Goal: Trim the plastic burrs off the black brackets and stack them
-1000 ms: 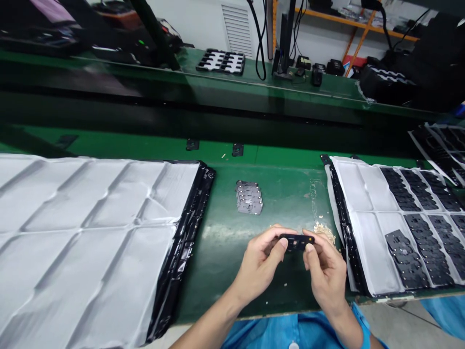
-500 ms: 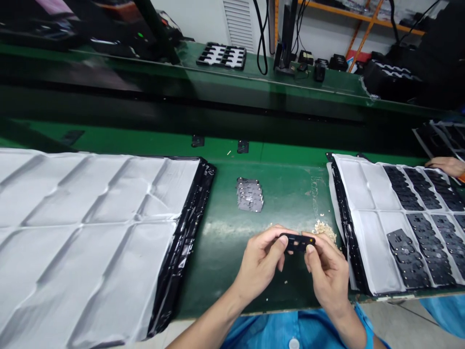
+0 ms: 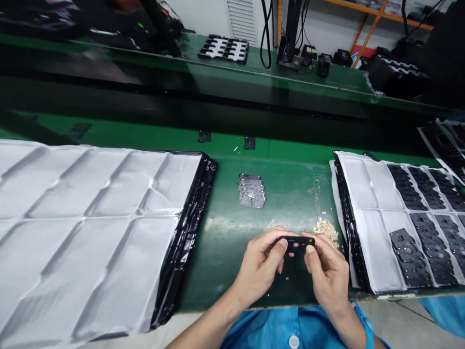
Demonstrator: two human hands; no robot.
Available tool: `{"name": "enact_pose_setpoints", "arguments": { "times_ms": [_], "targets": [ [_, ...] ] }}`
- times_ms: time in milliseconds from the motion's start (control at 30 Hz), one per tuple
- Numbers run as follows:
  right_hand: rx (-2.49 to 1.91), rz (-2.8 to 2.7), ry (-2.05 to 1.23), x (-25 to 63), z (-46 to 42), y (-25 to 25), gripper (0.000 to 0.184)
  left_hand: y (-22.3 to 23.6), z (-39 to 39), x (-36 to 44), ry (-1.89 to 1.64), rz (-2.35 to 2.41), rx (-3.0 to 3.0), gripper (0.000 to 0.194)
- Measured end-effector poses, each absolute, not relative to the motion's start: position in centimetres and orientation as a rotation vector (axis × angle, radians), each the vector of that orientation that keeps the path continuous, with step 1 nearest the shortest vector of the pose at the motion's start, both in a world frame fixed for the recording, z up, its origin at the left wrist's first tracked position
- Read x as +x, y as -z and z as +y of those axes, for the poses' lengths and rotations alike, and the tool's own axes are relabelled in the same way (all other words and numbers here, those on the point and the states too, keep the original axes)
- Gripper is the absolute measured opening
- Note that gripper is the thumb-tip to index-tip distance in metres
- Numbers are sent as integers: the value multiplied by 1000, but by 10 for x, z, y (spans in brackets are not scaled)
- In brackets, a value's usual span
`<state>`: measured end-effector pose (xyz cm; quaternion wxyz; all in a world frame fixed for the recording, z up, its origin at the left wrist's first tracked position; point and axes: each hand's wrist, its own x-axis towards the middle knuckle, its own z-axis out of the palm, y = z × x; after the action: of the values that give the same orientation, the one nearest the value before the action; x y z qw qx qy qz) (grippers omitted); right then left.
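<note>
Basically, a green table (image 3: 225, 271) runs under everything, with a broad tray (image 3: 105, 252) lined in white on the left and a smaller tray (image 3: 383, 247), partly filled with overlapping black parts, on the right. Between them, the left hand (image 3: 258, 269) and right hand (image 3: 329, 274) pinch opposite ends of one small black plate (image 3: 298, 244), held above the tabletop. Beyond the hands lies an overlapping row of grey plates (image 3: 252, 191); pale crumbs (image 3: 327, 230) are heaped near the right-hand tray.

Pale wall, orange shelving (image 3: 379, 14).
</note>
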<state>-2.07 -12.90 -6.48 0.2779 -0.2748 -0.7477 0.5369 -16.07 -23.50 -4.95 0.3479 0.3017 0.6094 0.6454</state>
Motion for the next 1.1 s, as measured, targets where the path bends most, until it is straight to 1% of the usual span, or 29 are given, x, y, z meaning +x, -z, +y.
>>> {"name": "enact_pose_setpoints", "arguments": {
  "times_ms": [200,400,467,633,867,1100],
  "targets": [
    [-733,-2027,-1435,-22,-130,63,27,46,-234,-161,-1653,1616,763,33],
    [-568,-2100,-1369,-23,-128,57,30,49,-235,-164,-1612,1688,661,36],
    [-548,-2105,-1401,-23,-128,55,29,48,-235,-163,-1598,1688,624,38],
    [-694,-1942,-1603,-25,-129,56,26,42,-238,-155,-1577,1695,582,35],
    [-812,-1883,-1520,-29,-133,63,28,43,-239,-146,-1630,1627,604,38],
    [-761,-1853,-1505,-31,-133,64,24,44,-236,-143,-1642,1584,544,37]
  ]
}}
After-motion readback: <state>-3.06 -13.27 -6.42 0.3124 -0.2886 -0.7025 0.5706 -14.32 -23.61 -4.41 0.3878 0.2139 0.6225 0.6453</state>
